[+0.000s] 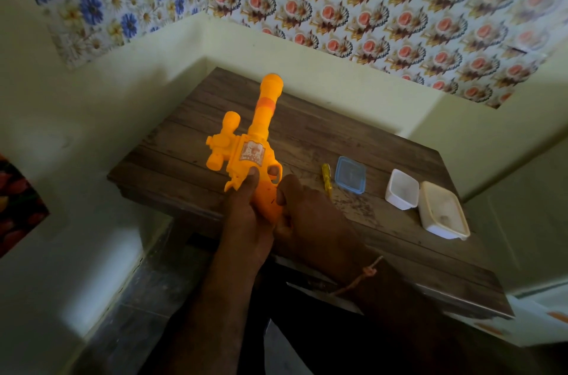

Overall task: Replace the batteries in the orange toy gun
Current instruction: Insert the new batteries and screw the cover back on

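The orange toy gun [249, 144] is held up over the near left corner of the wooden table [353, 141], its barrel pointing away toward the wall. My left hand [246, 215] grips the gun's handle, thumb lying on the body and a finger showing through the trigger guard. My right hand [307, 218] holds the handle from the right side, fingers curled against its lower part. The bottom of the handle is hidden between both hands. No batteries are visible.
A yellow screwdriver [326, 179] lies on the table right of my hands. Beyond it sit a blue-rimmed clear lid [350, 174], a small white container [402, 189] and a larger cream container [444, 214]. Walls close in behind and left of the table.
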Available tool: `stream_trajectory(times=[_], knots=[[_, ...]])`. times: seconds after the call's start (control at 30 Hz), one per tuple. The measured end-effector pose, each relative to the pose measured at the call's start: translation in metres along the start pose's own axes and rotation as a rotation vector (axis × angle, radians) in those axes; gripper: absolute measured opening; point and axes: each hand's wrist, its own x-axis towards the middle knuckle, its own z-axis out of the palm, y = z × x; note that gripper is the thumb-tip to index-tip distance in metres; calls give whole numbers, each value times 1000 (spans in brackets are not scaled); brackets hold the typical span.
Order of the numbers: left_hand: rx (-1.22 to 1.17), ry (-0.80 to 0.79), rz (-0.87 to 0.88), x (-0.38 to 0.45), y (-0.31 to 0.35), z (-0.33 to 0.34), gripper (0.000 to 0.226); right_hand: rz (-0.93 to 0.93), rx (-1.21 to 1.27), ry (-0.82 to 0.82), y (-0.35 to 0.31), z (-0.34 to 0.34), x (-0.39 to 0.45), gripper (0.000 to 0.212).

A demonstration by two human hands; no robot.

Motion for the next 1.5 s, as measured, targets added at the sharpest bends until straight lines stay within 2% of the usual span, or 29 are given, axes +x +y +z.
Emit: stream_trajectory(times=[0.17, 0.27, 0.43, 0.5, 0.63, 0.83, 1.0, 1.1, 1.2, 1.33, 1.4, 1.5], knots=[[-10, 0, -6, 2, -3, -4, 69, -35, -111, -32, -7, -4, 1, 54], [5, 15, -47, 3, -4, -6, 74, -21, -155, -61, -10, -6, 4, 58], [20, 32, -60, 7, -4, -7, 105, -5, -155, -62, -11, -6, 5, 55], [3, 31, -48, 7, -3, -7, 102, 1, -133, -54, -10, -5, 6, 52], [-39, 34, -33, 4, -5, -6, 75, 4, -106, -26, -7, -1, 6, 50], [-32, 11, -36, 4, -5, -8, 74, 20, -70, -1, -6, 4, 4, 47], [-9, 11, 9, 6, -4, -6, 82, 78, 30, 7, -3, 3, 4, 27], [-20, 3, 41, 4, -2, -3, 69, 93, 70, 30, 1, 4, 5, 15], [-42, 1, 56, 1, 0, 1, 68, 114, 148, 76, 8, 7, 6, 27], [-62, 1, 12, -1, 1, 2, 71, 232, 263, 161, 21, 4, 5, 31], [-76, 22, 19, -1, 2, 3, 60, 350, 439, 142, 25, 3, 4, 39], [-92, 9, 34, -3, 3, 5, 49, 452, 625, 138, 25, 9, -1, 37]])
